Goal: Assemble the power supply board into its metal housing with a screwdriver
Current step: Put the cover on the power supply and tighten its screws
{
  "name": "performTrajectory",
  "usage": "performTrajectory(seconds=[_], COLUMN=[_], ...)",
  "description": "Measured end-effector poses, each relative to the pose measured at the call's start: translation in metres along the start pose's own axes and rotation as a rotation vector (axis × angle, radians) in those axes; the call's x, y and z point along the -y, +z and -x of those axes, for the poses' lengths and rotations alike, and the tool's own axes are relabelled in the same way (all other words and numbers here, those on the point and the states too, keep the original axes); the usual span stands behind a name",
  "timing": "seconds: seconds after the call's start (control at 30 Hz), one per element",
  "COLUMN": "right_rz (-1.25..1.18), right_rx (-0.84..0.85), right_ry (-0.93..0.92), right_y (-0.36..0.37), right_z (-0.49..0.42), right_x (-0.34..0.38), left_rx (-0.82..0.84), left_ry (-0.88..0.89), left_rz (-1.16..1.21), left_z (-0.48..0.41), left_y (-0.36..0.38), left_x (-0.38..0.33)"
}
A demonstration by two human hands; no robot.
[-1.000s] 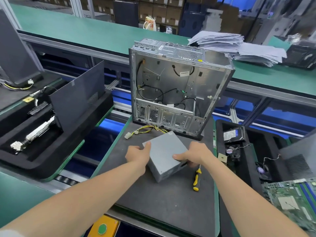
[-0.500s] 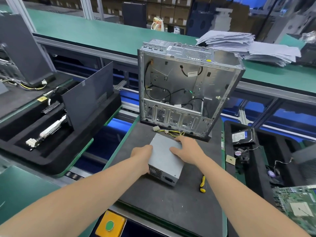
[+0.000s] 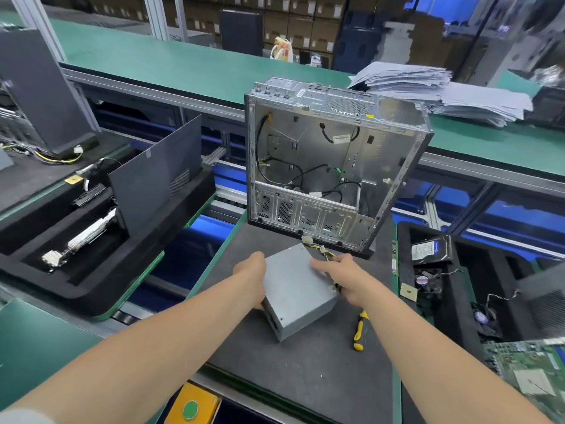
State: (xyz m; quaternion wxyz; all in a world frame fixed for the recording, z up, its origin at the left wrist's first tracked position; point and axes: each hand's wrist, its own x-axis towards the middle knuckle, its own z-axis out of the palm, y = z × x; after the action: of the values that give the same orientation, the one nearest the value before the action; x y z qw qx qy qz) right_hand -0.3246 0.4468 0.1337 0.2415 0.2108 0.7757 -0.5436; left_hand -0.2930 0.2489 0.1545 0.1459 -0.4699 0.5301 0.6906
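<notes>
A grey metal power supply box [image 3: 298, 287] sits on the dark mat [image 3: 305, 368] in front of me. My left hand [image 3: 252, 275] grips its left side, fingers curled under the edge. My right hand [image 3: 345, 275] holds its right side, thumb on top, fingers around the yellow and black cable bundle [image 3: 324, 250]. Behind it stands the open metal computer case [image 3: 330, 160], upright, with loose black cables inside. A yellow and black screwdriver [image 3: 360, 330] lies on the mat to the right of the box.
A black foam tray [image 3: 101, 270] with a dark side panel [image 3: 156, 179] stands on the left. To the right, a foam tray [image 3: 458, 301] holds a hard drive [image 3: 429, 247] and fans; a green motherboard [image 3: 532, 368] lies at the far right. A paper stack [image 3: 440, 93] rests behind the case.
The power supply box has been turned on the mat, its long side now running away from me. My right hand moved from the top to the cable side.
</notes>
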Motion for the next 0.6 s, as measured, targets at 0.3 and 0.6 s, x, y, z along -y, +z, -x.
performTrajectory(seconds=[0.3,0.6], right_rz=[-0.199,-0.702], right_rx=[-0.056,-0.057], right_ry=[0.045,-0.046], right_y=[0.009,0.012], right_z=[-0.005,0.013], right_x=[0.006,-0.005], left_rx=[-0.091,-0.158], left_ry=[0.281,0.583], left_rz=[-0.057,0.04], left_z=[-0.008,0.004], left_y=[0.011,0.013], left_x=[-0.001,0.008])
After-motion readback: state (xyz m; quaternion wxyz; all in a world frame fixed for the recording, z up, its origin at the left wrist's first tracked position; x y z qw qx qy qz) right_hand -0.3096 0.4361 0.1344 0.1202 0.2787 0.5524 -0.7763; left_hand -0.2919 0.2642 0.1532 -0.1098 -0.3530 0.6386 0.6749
